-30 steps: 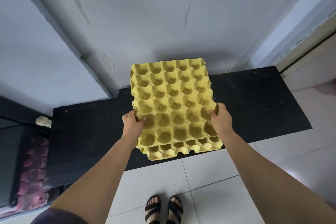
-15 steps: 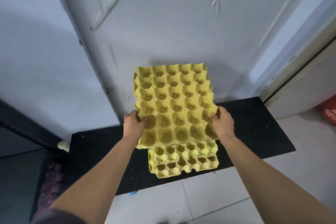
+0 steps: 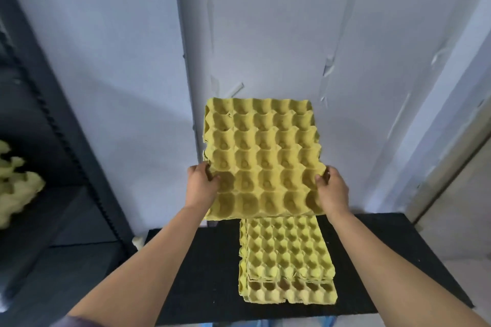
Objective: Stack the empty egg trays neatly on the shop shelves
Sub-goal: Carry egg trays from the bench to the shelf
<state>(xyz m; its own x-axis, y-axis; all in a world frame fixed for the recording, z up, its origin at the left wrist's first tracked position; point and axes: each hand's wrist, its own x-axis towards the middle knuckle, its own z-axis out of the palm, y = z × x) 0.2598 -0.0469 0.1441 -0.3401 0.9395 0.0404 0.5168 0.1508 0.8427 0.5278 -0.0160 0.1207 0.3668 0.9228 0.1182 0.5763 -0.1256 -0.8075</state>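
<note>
You had both hands clamped on a batch of yellow egg trays [image 3: 263, 159] at the centre of the frame: your left hand [image 3: 202, 186] gripped its left edge with the thumb pressed into a cup, and your right hand [image 3: 330, 190] gripped the right edge the same way. A second earlier those trays sat down on the pile; at this moment they were raised well clear of it, held flat against the pale wall [image 3: 292, 34] in the upper half of the picture. The lift exposed the remaining stack [image 3: 287, 260] left on the black platform [image 3: 202, 273] at lower centre, its layers slightly offset at the near end. Your view had also swung up and leftward, bringing a dark shelf unit [image 3: 61, 141] into the left edge, with more yellow trays [image 3: 16, 188] already resting on it at the far left. I read this as the pick completed and the carry beginning, with that shelf as your likely destination. The grip looked balanced, though the stack left behind would need squaring.
</note>
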